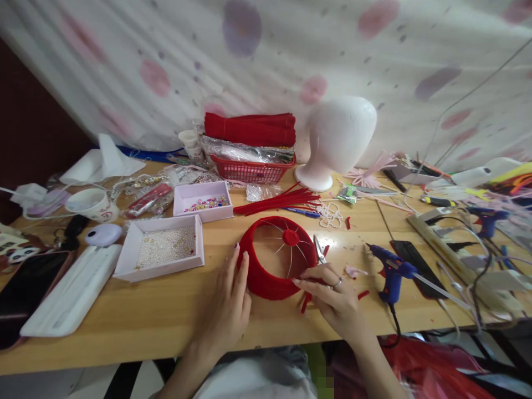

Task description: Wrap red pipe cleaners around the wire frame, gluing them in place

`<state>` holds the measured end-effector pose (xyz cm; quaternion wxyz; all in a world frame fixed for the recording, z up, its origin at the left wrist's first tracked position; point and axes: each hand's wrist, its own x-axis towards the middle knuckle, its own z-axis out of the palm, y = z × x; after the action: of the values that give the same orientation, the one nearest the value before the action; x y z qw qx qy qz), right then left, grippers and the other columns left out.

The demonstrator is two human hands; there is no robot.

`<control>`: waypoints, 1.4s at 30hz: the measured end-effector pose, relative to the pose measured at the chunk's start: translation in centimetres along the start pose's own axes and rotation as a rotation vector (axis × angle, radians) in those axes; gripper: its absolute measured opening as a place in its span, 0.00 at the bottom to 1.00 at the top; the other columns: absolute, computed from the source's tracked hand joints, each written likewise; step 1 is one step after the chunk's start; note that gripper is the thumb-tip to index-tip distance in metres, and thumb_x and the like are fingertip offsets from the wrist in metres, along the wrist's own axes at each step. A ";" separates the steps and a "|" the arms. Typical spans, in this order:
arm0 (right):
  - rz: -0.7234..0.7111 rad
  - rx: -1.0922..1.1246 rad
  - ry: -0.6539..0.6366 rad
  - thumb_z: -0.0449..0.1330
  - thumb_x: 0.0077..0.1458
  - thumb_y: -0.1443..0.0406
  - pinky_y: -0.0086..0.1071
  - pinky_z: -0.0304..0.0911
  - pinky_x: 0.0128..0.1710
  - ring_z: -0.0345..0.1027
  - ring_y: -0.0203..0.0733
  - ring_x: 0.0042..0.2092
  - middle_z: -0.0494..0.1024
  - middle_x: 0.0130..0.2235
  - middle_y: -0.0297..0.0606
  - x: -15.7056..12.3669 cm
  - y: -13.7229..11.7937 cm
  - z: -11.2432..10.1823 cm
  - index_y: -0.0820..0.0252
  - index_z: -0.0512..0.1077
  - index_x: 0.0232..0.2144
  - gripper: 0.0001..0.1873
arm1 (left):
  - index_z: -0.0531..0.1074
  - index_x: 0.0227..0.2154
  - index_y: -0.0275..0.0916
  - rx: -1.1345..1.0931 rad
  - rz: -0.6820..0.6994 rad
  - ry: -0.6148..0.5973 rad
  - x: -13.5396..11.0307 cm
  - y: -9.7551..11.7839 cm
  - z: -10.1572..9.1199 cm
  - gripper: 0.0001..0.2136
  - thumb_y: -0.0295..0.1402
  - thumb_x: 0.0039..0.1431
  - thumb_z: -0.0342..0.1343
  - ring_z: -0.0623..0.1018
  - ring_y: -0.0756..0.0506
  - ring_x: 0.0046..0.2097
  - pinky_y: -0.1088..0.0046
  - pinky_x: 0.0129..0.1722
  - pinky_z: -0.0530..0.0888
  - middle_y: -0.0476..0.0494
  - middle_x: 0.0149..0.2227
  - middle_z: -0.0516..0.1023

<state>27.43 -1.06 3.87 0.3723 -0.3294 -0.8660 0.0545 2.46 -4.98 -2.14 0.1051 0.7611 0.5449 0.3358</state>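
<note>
A round red cap frame (266, 288) lies on the wooden table in front of me. It has a fuzzy red band, thin wire spokes and a small red disc where they meet. My left hand (230, 302) lies against the band's left side, its fingers stretched out. At the near right rim, my right hand (332, 296) has its fingertips pinched on the edge of the band. Scissors (320, 250) lie just beyond that hand, partly hidden by the frame and fingers. Short red offcuts (363, 295) are scattered around it.
A blue glue gun (390, 271) stands at right, near a dark phone (418, 269) and a power strip (453, 260). Trays of beads (160, 271) and gems (203, 215) sit left. Behind are red chenille stems (274, 203), a red basket (251, 170) and a white foam head (341, 136).
</note>
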 end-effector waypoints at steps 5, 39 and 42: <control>0.003 0.003 0.006 0.52 0.59 0.81 0.41 0.72 0.48 0.75 0.39 0.41 0.80 0.40 0.37 0.0 0.4 0.1 0.53 0.79 0.46 0.24 | 0.31 0.75 0.44 0.048 0.079 -0.048 0.1 -0.1 0.1 0.40 0.15 0.64 0.41 0.48 0.34 0.76 0.42 0.69 0.61 0.31 0.76 0.46; 0.043 -0.002 -0.038 0.53 0.61 0.78 0.48 0.72 0.56 0.75 0.39 0.40 0.81 0.39 0.35 0.1 0.6 -0.3 0.51 0.77 0.49 0.23 | 0.34 0.74 0.49 -0.066 -0.044 0.036 -0.7 0.2 0.1 0.39 0.18 0.68 0.44 0.57 0.34 0.73 0.50 0.64 0.71 0.30 0.74 0.46; 0.042 -0.010 -0.043 0.52 0.61 0.78 0.47 0.73 0.53 0.74 0.41 0.42 0.81 0.40 0.36 0.1 0.5 -0.3 0.49 0.78 0.49 0.24 | 0.36 0.74 0.51 -0.093 -0.034 0.054 -0.7 0.3 -0.1 0.38 0.20 0.70 0.45 0.58 0.35 0.73 0.51 0.64 0.72 0.32 0.74 0.47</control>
<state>27.88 -0.63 3.92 0.3506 -0.3482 -0.8670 0.0650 2.48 -5.78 -2.17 0.1313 0.7367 0.5442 0.3793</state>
